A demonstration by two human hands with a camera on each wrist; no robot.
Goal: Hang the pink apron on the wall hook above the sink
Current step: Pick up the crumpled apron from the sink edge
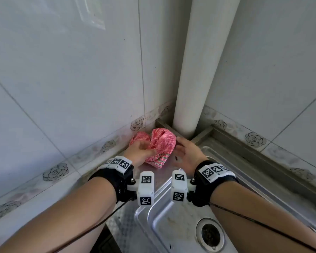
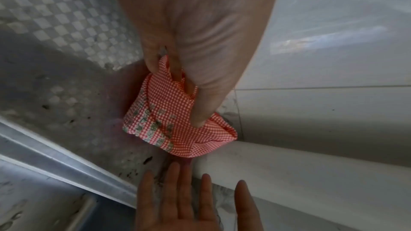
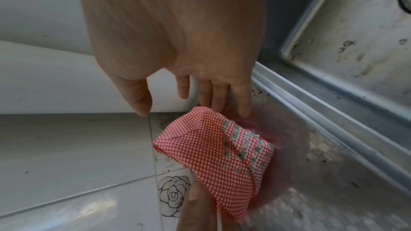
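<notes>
Presently the pink apron (image 1: pixel 156 148), bunched into a soft bundle, lies at the back corner of the steel sink surround (image 1: pixel 128 216), beside the white pipe (image 1: pixel 199 70). The left hand (image 1: pixel 139 152) pinches a fold of it between thumb and fingers; the right hand (image 1: pixel 187 154) hovers just beside it, fingers spread and holding nothing. Being light, limp cloth (no stiffness visible), it will likely sag on lifting; a neck loop or strap, not yet discernible, seems the best hold. No hook is in view.
</notes>
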